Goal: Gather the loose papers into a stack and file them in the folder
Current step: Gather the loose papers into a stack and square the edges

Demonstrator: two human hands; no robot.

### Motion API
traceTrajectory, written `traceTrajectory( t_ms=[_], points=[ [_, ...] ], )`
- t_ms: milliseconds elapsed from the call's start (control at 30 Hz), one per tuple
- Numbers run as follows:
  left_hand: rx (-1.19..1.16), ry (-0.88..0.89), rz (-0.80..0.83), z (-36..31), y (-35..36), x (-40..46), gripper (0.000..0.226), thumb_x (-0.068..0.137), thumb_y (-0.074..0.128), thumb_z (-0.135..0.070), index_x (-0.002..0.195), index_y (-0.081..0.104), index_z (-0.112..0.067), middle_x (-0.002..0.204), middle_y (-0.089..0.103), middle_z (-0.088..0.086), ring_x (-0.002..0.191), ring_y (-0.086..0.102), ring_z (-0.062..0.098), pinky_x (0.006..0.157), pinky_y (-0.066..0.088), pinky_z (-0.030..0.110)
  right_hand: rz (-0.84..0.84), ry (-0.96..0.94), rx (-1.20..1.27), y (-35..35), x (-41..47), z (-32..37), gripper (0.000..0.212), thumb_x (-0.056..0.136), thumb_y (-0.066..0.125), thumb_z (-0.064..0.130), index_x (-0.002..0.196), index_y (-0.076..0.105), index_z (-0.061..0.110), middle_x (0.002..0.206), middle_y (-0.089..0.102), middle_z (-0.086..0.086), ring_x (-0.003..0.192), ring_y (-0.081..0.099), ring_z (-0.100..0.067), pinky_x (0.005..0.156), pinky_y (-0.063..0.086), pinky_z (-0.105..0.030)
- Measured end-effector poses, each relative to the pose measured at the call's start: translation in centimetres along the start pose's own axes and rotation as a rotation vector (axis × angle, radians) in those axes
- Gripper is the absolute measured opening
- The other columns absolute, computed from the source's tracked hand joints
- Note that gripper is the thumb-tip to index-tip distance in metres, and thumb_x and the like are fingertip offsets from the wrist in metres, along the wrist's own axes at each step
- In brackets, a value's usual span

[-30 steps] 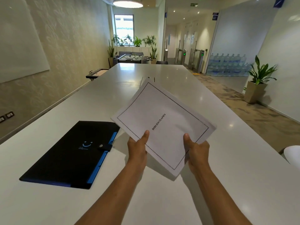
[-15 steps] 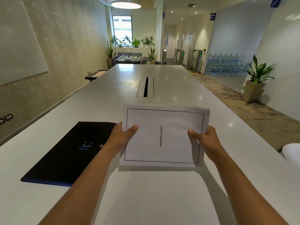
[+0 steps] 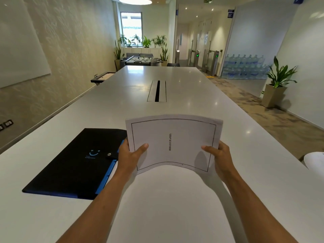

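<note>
I hold a stack of white papers [image 3: 175, 142] above the white table [image 3: 175, 199], its top sheet framed by a black border and printed "BIBLIOGRAPHY". My left hand [image 3: 129, 156] grips the stack's left edge, thumb on top. The right edge is gripped by my right hand [image 3: 220, 156] in the same way. The stack bows upward in the middle, its near edge arched. A black folder [image 3: 75, 163] with a blue edge and a snap strap lies shut on the table to the left, just beside my left hand.
A cable slot [image 3: 157, 91] is set into the table's middle, farther away. A white rounded object [image 3: 315, 161] shows at the table's right edge. A wall runs along the left; a potted plant [image 3: 277, 85] stands on the floor to the right.
The stack turned from a diagonal to square in front of me, with my hands shifting to its two side edges. Since half a second ago it has bowed upward between my hands.
</note>
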State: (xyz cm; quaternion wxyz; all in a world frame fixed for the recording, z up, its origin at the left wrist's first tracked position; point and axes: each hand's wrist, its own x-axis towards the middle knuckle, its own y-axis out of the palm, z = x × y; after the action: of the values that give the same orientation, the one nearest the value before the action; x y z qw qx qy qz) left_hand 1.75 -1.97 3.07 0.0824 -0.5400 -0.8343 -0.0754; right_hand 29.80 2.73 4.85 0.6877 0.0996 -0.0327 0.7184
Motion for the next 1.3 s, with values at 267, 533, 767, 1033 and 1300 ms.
traceTrajectory(
  t_ms=[267,533,767,1033,1300],
  points=[
    [0.012,0.011,-0.035,-0.1,0.8,0.2,0.051,0.082,0.074,-0.026,0.127,0.055,-0.013,0.115,0.066,0.003,0.107,0.063,0.019,0.092,0.054,0.042,-0.056,-0.007,-0.045,0.8,-0.1,0.0,0.025,0.081,0.071,0.005,0.1,0.066,0.021,0.099,0.072,-0.002,0.093,0.069,-0.022,0.082,0.054,-0.039],
    [0.005,0.04,-0.039,-0.2,1.0,-0.3,0.044,0.083,0.072,-0.021,0.123,0.056,-0.016,0.109,0.066,0.0,0.102,0.064,0.014,0.086,0.055,0.035,-0.105,-0.069,-0.047,0.8,-0.5,-0.3,0.027,0.078,0.073,0.014,0.104,0.065,0.018,0.098,0.07,-0.002,0.091,0.067,-0.021,0.075,0.053,-0.032],
    [-0.063,-0.015,-0.022,0.5,1.1,-1.1,0.043,0.085,0.07,-0.011,0.125,0.054,-0.018,0.106,0.065,-0.009,0.097,0.063,0.004,0.076,0.052,0.015,-0.125,-0.03,-0.111,1.1,-1.2,-1.4,0.017,0.086,0.07,0.013,0.101,0.067,0.021,0.097,0.072,0.001,0.09,0.069,-0.016,0.071,0.053,-0.029],
    [-0.017,0.026,0.08,-4.4,-1.9,3.0,0.024,0.087,0.068,-0.01,0.11,0.061,-0.012,0.066,0.068,-0.015,0.062,0.061,-0.002,0.063,0.049,0.015,-0.184,0.069,0.017,-0.1,-0.2,0.2,0.025,0.086,0.068,0.01,0.11,0.063,0.012,0.095,0.071,0.0,0.085,0.069,-0.018,0.074,0.054,-0.034],
    [-0.588,-0.298,0.241,-2.3,1.7,-0.8,0.09,0.062,0.085,-0.048,0.132,0.054,0.0,0.126,0.063,0.021,0.115,0.061,0.034,0.101,0.046,0.049,-0.236,0.26,0.476,4.3,-1.3,-2.0,0.034,0.086,0.064,0.0,0.119,0.063,0.006,0.111,0.072,-0.013,0.096,0.071,-0.029,0.081,0.055,-0.044]
  ],
)
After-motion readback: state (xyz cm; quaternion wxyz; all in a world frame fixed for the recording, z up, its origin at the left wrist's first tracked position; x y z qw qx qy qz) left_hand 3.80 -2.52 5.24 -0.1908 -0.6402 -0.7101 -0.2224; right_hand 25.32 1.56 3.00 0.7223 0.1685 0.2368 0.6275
